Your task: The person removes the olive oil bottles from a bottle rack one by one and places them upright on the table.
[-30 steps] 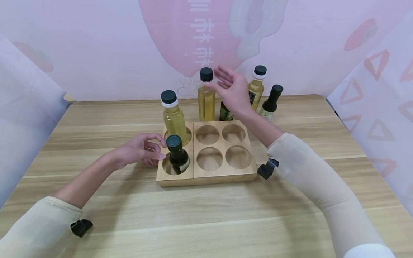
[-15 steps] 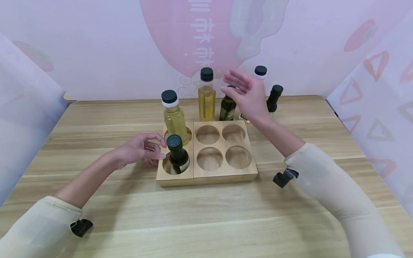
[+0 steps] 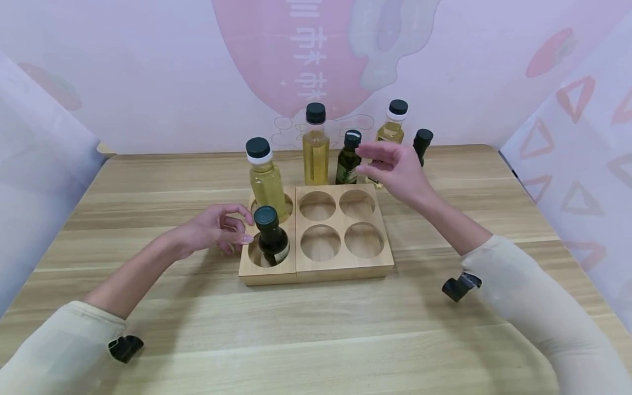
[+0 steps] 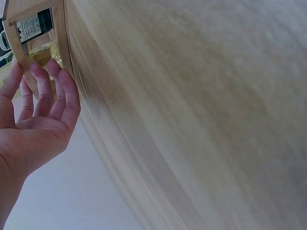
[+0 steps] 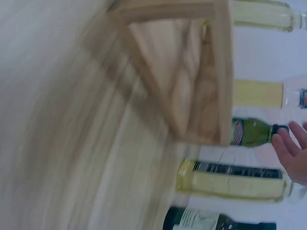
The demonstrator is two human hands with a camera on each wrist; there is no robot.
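Note:
My left hand (image 3: 224,227) is beside the left edge of a wooden bottle rack (image 3: 345,271), fingers loosely bent, fingertips at its edge; whether they touch it I cannot tell. In the rack's left column stand a tall yellow oil bottle (image 3: 269,189) and, nearer me, a small dark bottle (image 3: 273,247) leaning slightly. My right hand (image 3: 397,167) holds nothing; its fingers and thumb are parted beside a small green bottle (image 3: 347,164) behind the rack. In the right wrist view, the fingertips lie close to that green bottle's (image 5: 254,132) cap.
Also behind the rack are a yellow oil bottle (image 3: 316,156), another yellow oil bottle (image 3: 390,131) partly hidden by my right hand, and a dark bottle (image 3: 422,142) at the far right. A printed backdrop (image 3: 173,82) rises behind the wooden table (image 3: 316,340).
My right hand has moved right and then lower, from beside the back yellow bottle's cap to the small green bottle, which is now less covered. My left hand has stayed put.

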